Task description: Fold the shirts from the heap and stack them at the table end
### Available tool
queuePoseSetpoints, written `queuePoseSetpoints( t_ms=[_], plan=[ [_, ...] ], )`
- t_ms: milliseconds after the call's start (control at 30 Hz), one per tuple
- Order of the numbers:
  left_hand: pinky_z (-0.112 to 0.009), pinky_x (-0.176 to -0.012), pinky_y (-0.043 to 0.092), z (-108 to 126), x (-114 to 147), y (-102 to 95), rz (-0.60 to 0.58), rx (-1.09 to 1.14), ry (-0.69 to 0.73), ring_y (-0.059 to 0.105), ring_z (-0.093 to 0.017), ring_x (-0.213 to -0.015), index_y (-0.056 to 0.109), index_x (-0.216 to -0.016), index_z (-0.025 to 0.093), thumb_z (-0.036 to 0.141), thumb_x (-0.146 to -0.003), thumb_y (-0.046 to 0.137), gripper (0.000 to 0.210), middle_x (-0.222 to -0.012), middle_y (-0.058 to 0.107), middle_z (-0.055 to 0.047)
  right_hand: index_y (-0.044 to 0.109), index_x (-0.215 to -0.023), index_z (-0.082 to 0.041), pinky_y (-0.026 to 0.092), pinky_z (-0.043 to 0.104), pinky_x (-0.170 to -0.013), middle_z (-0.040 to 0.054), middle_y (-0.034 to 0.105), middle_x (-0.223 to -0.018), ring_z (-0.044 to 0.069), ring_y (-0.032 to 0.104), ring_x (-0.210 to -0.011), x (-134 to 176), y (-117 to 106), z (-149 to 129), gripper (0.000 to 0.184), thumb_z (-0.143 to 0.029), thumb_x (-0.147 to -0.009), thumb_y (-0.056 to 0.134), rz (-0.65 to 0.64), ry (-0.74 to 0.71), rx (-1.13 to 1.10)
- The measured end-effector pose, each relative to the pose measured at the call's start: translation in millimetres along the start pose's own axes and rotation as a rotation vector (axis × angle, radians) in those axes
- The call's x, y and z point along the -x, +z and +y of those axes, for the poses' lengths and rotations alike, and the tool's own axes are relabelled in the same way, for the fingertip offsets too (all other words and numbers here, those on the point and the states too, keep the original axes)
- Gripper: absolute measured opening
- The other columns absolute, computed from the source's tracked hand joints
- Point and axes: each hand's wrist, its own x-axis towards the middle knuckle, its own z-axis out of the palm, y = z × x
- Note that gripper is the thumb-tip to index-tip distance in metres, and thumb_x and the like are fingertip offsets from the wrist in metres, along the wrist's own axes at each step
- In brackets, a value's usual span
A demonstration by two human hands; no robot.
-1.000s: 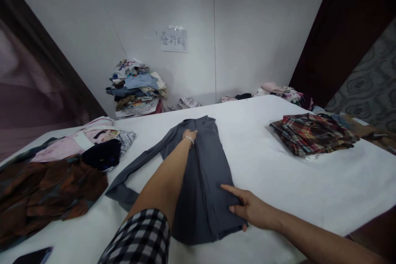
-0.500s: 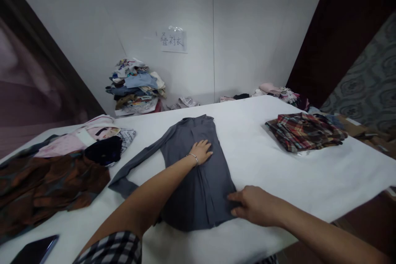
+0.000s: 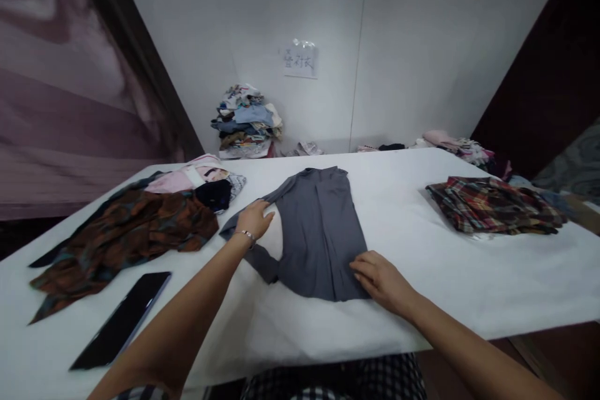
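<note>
A dark grey long-sleeved shirt (image 3: 323,231) lies in front of me, its body narrowed and a sleeve bent out to the left. My left hand (image 3: 253,222), with a bracelet at the wrist, is closed over that sleeve near its bend; its fingertips are partly hidden. Down at the lower right edge of the shirt, my right hand (image 3: 380,280) has its fingers bent together on the cloth by the hem. White table covering shows through the loop between the sleeve and the shirt's side.
On the white table (image 3: 398,325), a brown patterned garment (image 3: 140,225) and other clothes lie left, near a black phone-like slab (image 3: 124,319). Folded plaid shirts (image 3: 497,206) sit at right. A clothes pile (image 3: 248,125) stands behind, below a paper sign (image 3: 300,59).
My left hand has left the middle of the shirt and gone to the sleeve at the left, which is now bent inward. My right hand stays at the lower right edge. The view has shifted left.
</note>
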Motion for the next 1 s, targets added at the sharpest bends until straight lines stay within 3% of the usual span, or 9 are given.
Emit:
queuePoseSetpoints(
  t_ms=[100, 200, 267, 400, 533, 633, 700, 833, 1000],
  plan=[
    [-0.041, -0.096, 0.042, -35.7, 21.0, -2.7, -0.026, -0.092, -0.229, 0.051, -0.031, -0.117, 0.053, -0.122, 0.014, 0.04, -0.083, 0.051, 0.047, -0.128, 0.056, -0.015, 0.068, -0.1, -0.018, 0.046, 0.034, -0.075, 0.0092, 0.059, -0.092, 0.02, 0.054, -0.086, 1.9, 11.3, 2.1, 0.026, -0.014, -0.086, 0.047, -0.039, -0.014, 0.073],
    [-0.044, -0.09, 0.045, -55.4, 36.2, 1.9, -0.088, -0.108, -0.379, 0.052, -0.034, -0.113, 0.052, -0.12, 0.01, 0.041, -0.077, 0.056, 0.053, -0.122, 0.057, -0.021, 0.068, -0.1, -0.018, 0.046, 0.035, -0.075, 0.0097, 0.059, -0.092, 0.021, 0.054, -0.086, 5.5, 21.0, 4.7, 0.027, -0.014, -0.087, 0.045, -0.019, -0.016, 0.122],
    [-0.047, -0.091, 0.043, -63.8, 43.9, 4.9, -0.03, -0.045, -0.46, 0.049, -0.037, -0.117, 0.053, -0.118, 0.009, 0.038, -0.074, 0.059, 0.053, -0.123, 0.055, -0.023, 0.068, -0.101, -0.018, 0.047, 0.035, -0.075, 0.01, 0.06, -0.093, 0.021, 0.055, -0.086, 8.9, 24.6, 5.7, 0.028, -0.015, -0.088, 0.043, 0.004, -0.013, 0.132],
    [-0.053, -0.099, 0.033, -78.7, 50.6, 4.9, 0.113, 0.299, -0.627, 0.038, -0.043, -0.126, 0.062, -0.099, 0.012, 0.03, -0.064, 0.067, 0.04, -0.127, 0.051, -0.024, 0.068, -0.102, -0.02, 0.048, 0.037, -0.077, 0.0104, 0.061, -0.098, 0.022, 0.056, -0.088, 14.9, 29.5, 7.3, 0.029, -0.017, -0.088, 0.043, 0.063, 0.021, 0.089],
    [-0.044, -0.088, 0.043, -85.0, 45.8, 1.4, 0.094, 0.564, -0.658, 0.054, -0.04, -0.111, 0.061, -0.07, 0.013, 0.016, -0.058, 0.068, 0.014, -0.098, 0.066, -0.02, 0.068, -0.1, -0.021, 0.049, 0.039, -0.082, 0.0105, 0.062, -0.1, 0.023, 0.058, -0.092, 18.0, 33.7, 8.4, 0.025, -0.023, -0.088, 0.046, 0.128, 0.09, -0.014],
    [-0.032, -0.067, 0.05, -80.2, 43.6, -3.0, 0.069, 0.848, -0.666, 0.065, -0.028, -0.083, 0.06, -0.072, 0.014, 0.02, -0.066, 0.064, 0.009, -0.072, 0.067, -0.01, 0.068, -0.093, -0.021, 0.048, 0.04, -0.085, 0.0097, 0.063, -0.1, 0.023, 0.057, -0.095, 19.8, 31.8, 6.8, 0.022, -0.03, -0.088, 0.049, 0.203, 0.144, -0.104],
    [-0.027, -0.054, 0.049, -76.3, 46.3, -9.0, 0.031, 1.049, -0.666, 0.063, -0.019, -0.063, 0.06, -0.078, 0.014, 0.024, -0.073, 0.06, 0.011, -0.063, 0.064, -0.005, 0.066, -0.085, -0.021, 0.047, 0.039, -0.084, 0.0089, 0.063, -0.095, 0.023, 0.057, -0.093, 19.3, 27.6, 3.3, 0.021, -0.033, -0.088, 0.048, 0.253, 0.174, -0.144],
    [-0.021, -0.043, 0.044, -71.4, 58.7, -27.2, -0.075, 1.368, -0.626, 0.052, -0.009, -0.044, 0.06, -0.085, 0.011, 0.027, -0.084, 0.05, 0.019, -0.066, 0.065, -0.006, 0.064, -0.079, -0.021, 0.046, 0.037, -0.079, 0.0069, 0.063, -0.085, 0.021, 0.058, -0.084, 1.4, 18.4, -14.5, 0.025, -0.039, -0.087, 0.048, 0.248, 0.226, -0.278],
    [-0.017, -0.042, 0.044, -46.3, 73.8, -38.3, -0.278, 1.999, -0.592, 0.056, -0.007, -0.048, 0.059, -0.098, 0.007, 0.025, -0.091, 0.04, 0.027, -0.082, 0.07, -0.01, 0.068, -0.091, -0.019, 0.048, 0.035, -0.077, 0.0077, 0.068, -0.089, 0.022, 0.061, -0.085, -61.1, 21.9, -63.5, 0.036, -0.05, -0.079, 0.056, 0.036, 0.376, -0.735]
  ],
)
